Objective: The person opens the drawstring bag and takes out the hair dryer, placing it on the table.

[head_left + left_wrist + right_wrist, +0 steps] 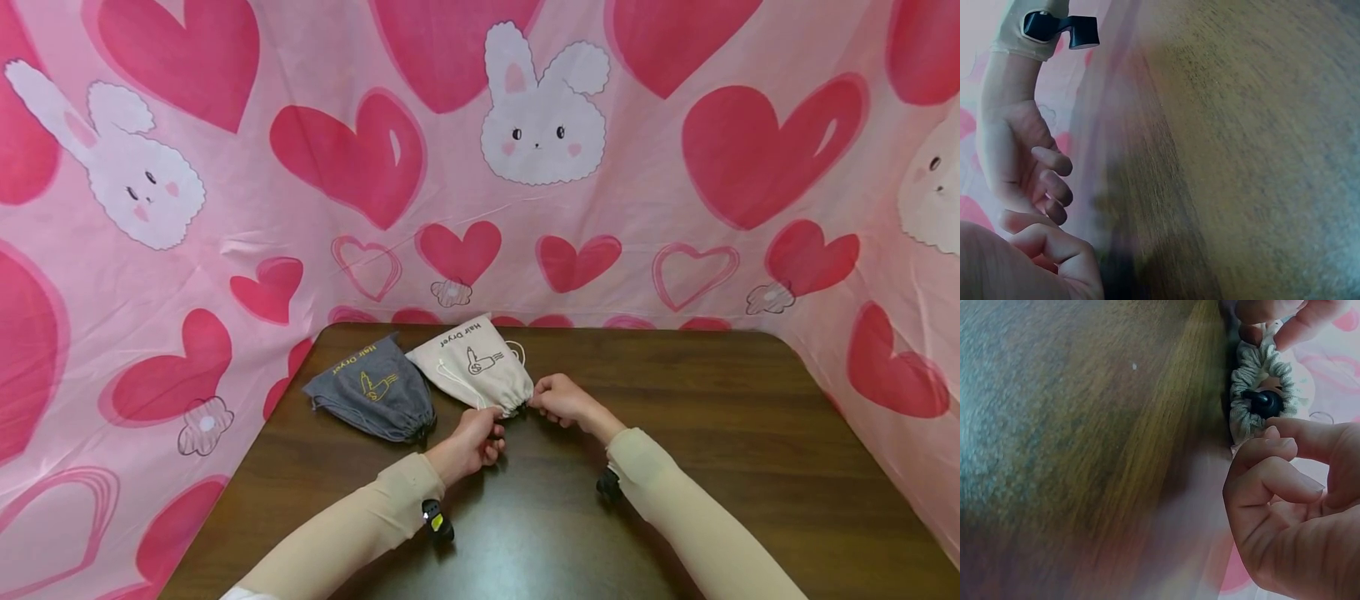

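A cream drawstring pouch [474, 367] printed "Hair Dryer" lies near the back of the table, its gathered mouth towards me. My left hand [471, 440] pinches the left side of that mouth. On the other side, my right hand [566, 400] pinches the mouth's right edge between thumb and forefinger. The right wrist view looks into the ruffled opening [1247, 375], held partly apart, with a black rounded object [1266, 403] inside. What else the pouch holds is hidden. In the left wrist view both hands show, but the pouch does not.
A dark grey drawstring pouch [375, 390] with yellow "Hair Dryer" print lies just left of the cream one, its mouth also gathered. Both rest on a dark wooden table [712, 417]. Pink cloth [637, 200] with hearts and rabbits hangs around its back and sides.
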### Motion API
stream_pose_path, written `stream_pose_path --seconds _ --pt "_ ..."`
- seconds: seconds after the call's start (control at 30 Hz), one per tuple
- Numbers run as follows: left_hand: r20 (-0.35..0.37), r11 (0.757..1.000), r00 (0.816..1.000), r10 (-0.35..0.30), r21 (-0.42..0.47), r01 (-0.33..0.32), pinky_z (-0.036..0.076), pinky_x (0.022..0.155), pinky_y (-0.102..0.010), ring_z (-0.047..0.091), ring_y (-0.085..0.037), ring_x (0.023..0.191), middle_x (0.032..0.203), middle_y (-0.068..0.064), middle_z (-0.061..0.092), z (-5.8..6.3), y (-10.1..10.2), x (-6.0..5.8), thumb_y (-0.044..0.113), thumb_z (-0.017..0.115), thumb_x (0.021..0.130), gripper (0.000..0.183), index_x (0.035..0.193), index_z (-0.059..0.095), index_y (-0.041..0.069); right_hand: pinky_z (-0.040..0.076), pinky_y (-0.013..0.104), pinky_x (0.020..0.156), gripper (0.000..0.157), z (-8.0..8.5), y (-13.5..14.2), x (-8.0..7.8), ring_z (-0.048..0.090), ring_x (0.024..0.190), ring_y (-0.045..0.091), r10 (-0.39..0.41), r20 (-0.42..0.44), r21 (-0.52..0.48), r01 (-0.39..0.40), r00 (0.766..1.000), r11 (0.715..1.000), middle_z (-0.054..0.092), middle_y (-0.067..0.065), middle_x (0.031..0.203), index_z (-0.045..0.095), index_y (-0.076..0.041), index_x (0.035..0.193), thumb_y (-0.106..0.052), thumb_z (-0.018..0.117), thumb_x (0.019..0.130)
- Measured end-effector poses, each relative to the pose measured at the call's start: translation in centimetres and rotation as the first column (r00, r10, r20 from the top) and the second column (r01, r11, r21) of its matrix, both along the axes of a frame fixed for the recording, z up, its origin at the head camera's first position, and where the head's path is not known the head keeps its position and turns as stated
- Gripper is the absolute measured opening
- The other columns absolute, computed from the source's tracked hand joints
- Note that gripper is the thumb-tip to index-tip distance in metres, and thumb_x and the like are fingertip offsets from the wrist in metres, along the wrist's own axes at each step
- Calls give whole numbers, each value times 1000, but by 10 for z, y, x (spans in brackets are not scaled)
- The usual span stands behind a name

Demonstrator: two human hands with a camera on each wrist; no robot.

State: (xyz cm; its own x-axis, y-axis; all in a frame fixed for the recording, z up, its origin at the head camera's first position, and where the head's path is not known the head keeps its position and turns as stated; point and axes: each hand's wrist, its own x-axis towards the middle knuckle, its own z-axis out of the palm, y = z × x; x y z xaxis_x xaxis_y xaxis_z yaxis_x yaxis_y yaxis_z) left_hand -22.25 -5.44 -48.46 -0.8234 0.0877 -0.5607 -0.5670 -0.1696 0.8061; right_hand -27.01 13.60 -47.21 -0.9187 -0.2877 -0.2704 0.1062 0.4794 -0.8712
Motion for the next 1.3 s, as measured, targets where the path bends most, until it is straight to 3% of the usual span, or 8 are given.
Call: stream_pose_path --seconds 0.33,0.63,1.3 --pt "-4 1000 1000 0 -21 0 27 40 -13 45 -7 47 64 5 45 -1 -1 0 13 51 104 7 100 48 9 31 23 41 11 -3 0 -2 43 51 13 -43 -16 14 43 999 999 52 1 65 67 -1 88 -10 68 94" --pt "-26 999 999 46 -26 -47 27 41 -13 44 -7 46 64 4 45 -1 0 1 9 48 103 6 101 46 3 29 24 41 13 -3 0 -3 41 50 13 -90 9 -18 90 996 996 50 1 63 68 3 89 -10 67 92" --pt "-56 994 993 99 -29 -101 26 40 -14 43 -8 46 67 2 44 -2 0 1 5 46 102 8 106 40 7 32 24 41 16 -1 2 -1 43 51 14 -95 -2 -14 95 995 995 51 2 65 66 3 90 -12 65 93"
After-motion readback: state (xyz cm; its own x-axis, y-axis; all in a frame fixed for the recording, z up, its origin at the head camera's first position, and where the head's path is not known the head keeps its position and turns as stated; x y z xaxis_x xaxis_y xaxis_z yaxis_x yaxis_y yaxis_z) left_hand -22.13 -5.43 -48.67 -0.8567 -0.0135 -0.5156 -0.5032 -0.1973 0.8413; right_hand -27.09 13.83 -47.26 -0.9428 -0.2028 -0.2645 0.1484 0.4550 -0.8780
